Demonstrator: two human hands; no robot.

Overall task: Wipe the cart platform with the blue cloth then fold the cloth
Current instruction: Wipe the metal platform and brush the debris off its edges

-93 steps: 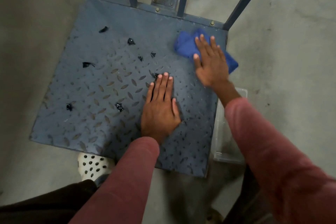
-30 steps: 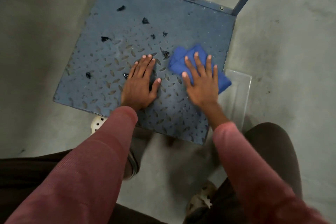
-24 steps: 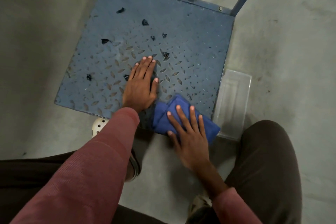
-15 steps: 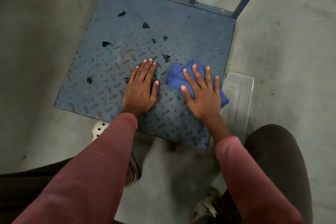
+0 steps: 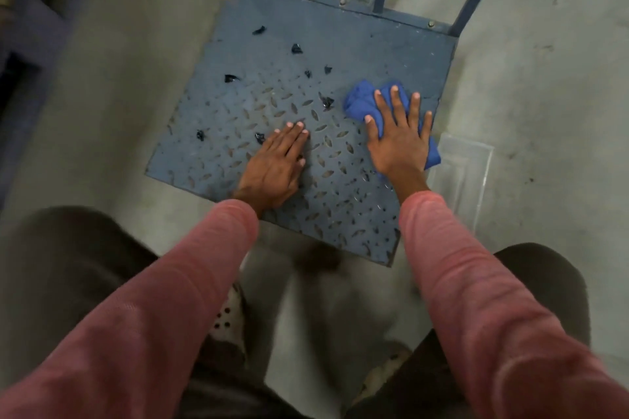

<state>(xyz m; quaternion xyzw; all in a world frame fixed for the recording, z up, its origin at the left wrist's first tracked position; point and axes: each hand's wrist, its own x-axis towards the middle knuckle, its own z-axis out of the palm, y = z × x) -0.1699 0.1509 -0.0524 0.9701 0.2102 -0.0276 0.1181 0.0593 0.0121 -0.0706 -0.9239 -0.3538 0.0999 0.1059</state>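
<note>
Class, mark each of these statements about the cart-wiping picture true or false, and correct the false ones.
1. The right hand presses flat on the blue cloth. True.
2. The left hand holds a second cloth. False: it lies bare on the cart platform.
3. Dark scraps lie on the platform. True.
4. The cloth lies near the platform's left edge. False: it is by the right edge.
5. A clear plastic container sits on the platform. False: it is on the floor beside it.
</note>
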